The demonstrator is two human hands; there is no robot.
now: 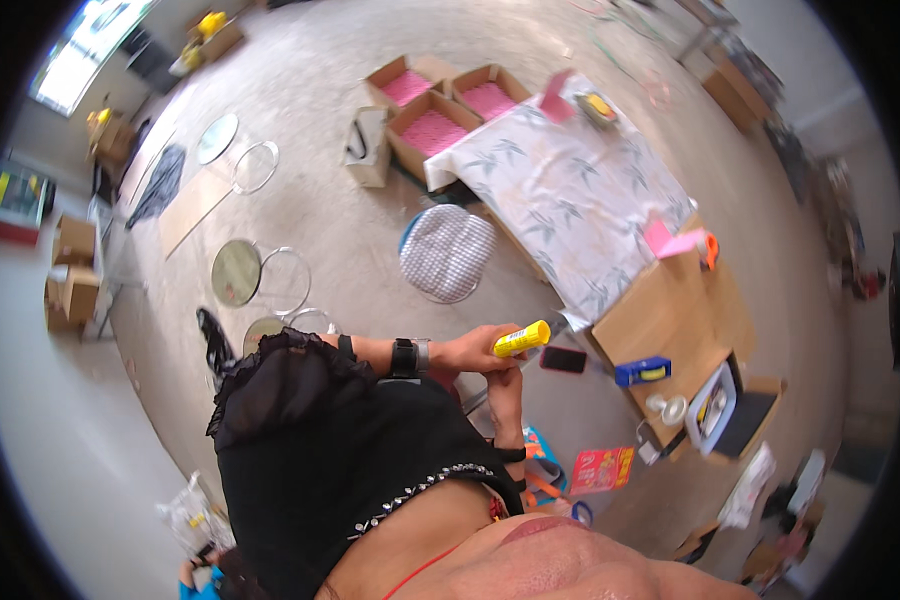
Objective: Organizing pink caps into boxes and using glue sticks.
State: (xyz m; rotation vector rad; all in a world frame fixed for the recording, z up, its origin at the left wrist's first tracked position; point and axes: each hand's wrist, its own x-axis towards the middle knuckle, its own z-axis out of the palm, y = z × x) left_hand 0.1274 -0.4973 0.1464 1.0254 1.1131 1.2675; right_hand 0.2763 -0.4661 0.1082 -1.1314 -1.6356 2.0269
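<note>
Gripped in left hand, with fingers curled snugly around the near end: a yellow tube, pale label visible, far end jutting bare to the right. Held in mid-air, between body and worktop, touching neither. Just below, against left hand: right hand, with fingers partly hidden. Impossible to tell from here how far curled, or whether gripping the tube's covered end.

For good control, judging by this pose: keep the left grip firm without squeezing, brace the 2 hands against each other, and twist or pull along the tube's length rather than sideways. Cap or bare tip at the far end: too small to tell, so best aimed away from clothing. Likely trouble: a smooth barrel turning in the fingers.

To the right, near the tube: a dark phone, easily knocked by a wide swing. Beyond, on the worktop: a blue box, with pink paper farther up. Well apart, past a checked stool: 3 cartons with pink contents. Better to keep elbows close and movements small.
</note>
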